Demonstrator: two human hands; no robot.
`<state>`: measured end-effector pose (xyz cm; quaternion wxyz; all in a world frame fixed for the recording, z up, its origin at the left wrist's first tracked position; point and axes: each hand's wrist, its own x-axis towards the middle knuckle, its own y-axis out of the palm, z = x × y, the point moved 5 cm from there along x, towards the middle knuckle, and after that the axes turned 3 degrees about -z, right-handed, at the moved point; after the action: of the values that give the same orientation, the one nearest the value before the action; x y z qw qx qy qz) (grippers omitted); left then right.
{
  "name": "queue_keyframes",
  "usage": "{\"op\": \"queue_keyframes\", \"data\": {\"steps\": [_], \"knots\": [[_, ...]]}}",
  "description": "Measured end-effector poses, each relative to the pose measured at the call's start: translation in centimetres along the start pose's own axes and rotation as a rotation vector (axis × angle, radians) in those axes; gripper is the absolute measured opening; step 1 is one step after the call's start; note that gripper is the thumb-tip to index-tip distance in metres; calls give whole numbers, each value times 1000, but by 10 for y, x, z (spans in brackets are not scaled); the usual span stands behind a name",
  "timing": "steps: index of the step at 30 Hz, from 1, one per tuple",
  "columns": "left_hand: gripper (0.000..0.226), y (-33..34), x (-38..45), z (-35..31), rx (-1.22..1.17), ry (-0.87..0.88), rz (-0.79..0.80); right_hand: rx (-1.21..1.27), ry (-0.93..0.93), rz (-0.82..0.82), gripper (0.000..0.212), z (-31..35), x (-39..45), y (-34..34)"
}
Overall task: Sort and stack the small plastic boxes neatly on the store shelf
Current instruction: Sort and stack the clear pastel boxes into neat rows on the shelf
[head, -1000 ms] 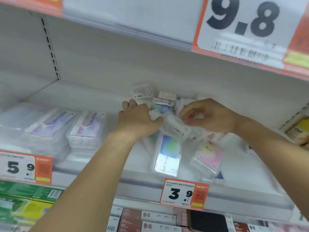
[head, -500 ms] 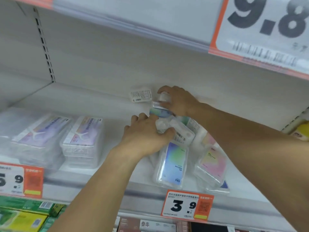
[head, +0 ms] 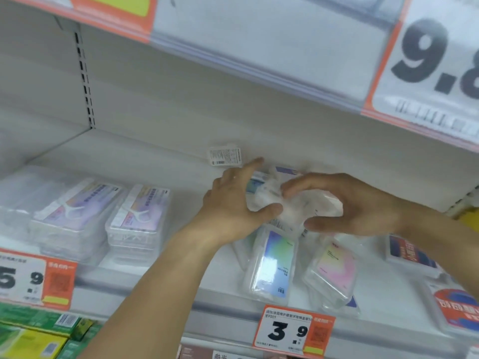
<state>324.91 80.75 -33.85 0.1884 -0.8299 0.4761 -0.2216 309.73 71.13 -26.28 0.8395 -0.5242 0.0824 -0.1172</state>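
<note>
Boxes (head: pixel 272 265) of clear plastic lie nearest, at the shelf's (head: pixel 145 278) front edge above the 3.9 tag (head: pixel 293 330): one with a blue-green card, a pink one (head: pixel 331 270) just beside it to the right, both tilted and out of line. Behind them, mid-shelf, both hands meet on a blurred bunch (head: pixel 293 203) of small boxes. The left hand (head: pixel 233 208) grasps the bunch with thumb under and fingers curled over, its forefinger pointing toward the back. The right hand (head: pixel 360 203) cups the bunch's other side, thumb low and fingers arched above, grasping it too. At the back edge one box (head: pixel 225 156) stands against the wall, barcode label outward. Two neat stacks (head: pixel 137 221) sit well apart to the left. To do this step well, I judge the hands should square the bunch's edges together before setting it down, labels one way, then align the front boxes.
</note>
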Motion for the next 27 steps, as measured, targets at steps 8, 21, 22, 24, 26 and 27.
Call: {"op": "queue_keyframes", "data": {"steps": [8, 21, 22, 24, 26, 27], "knots": [[20, 12, -3, 9, 228, 72, -3, 162, 328, -413, 20, -59, 84, -15], [37, -7, -6, 15, -186, -74, -231, -386, -237, -486, 14, -34, 86, 15], [49, -10, -6, 15, -221, -103, -275, -357, -349, -581, 13, -28, 71, 14], [72, -12, -5, 14, -291, -168, -269, -227, -460, -659, 11, -22, 42, 12], [81, -10, -5, 13, -358, -191, -212, -141, -488, -645, 15, -17, 23, 11], [78, -8, -5, 12, -386, -179, -198, -149, -504, -630, 17, -14, 15, 12]]}}
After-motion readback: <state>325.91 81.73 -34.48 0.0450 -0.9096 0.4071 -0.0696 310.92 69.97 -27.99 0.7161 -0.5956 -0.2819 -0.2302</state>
